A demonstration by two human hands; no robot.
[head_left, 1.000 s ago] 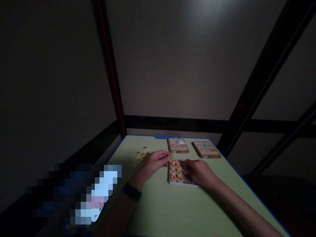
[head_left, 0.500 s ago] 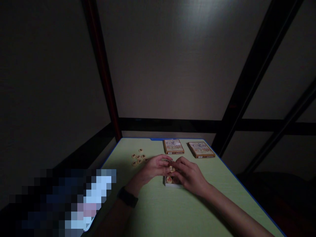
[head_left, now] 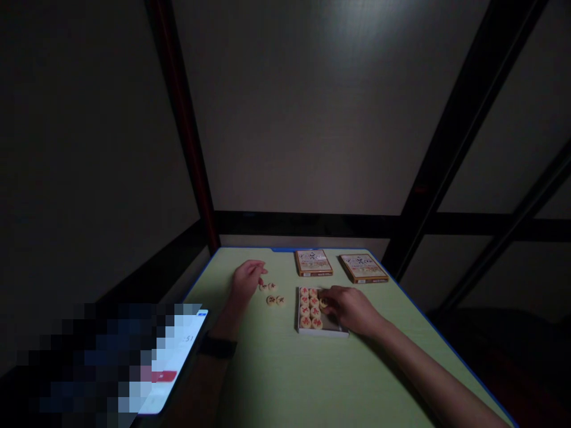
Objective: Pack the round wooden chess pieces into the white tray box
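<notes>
A shallow white tray (head_left: 332, 330) lies on the green table (head_left: 294, 374), its left half filled with round pale game pieces (head_left: 309, 305) marked in red. My right hand (head_left: 350, 307) rests in the tray's right half, fingers curled against a piece in the upper row. My left hand (head_left: 245, 280) has reached out to the loose pieces (head_left: 273, 295) left of the tray, its fingers bent down over them; I cannot see whether it grips one. A dark watch sits on my left wrist.
Two flat orange-rimmed boxes (head_left: 313, 263) (head_left: 363, 268) lie at the table's far edge. A lit phone (head_left: 176, 362) sits at the near left corner, partly blurred. Dark frame bars rise behind and beside the table. The table's blue edge runs close on the right.
My hands, joined over the tray half a second ago, have parted. The left moved out left to the loose pieces; the right stayed in the tray. More of the filled rows now shows.
</notes>
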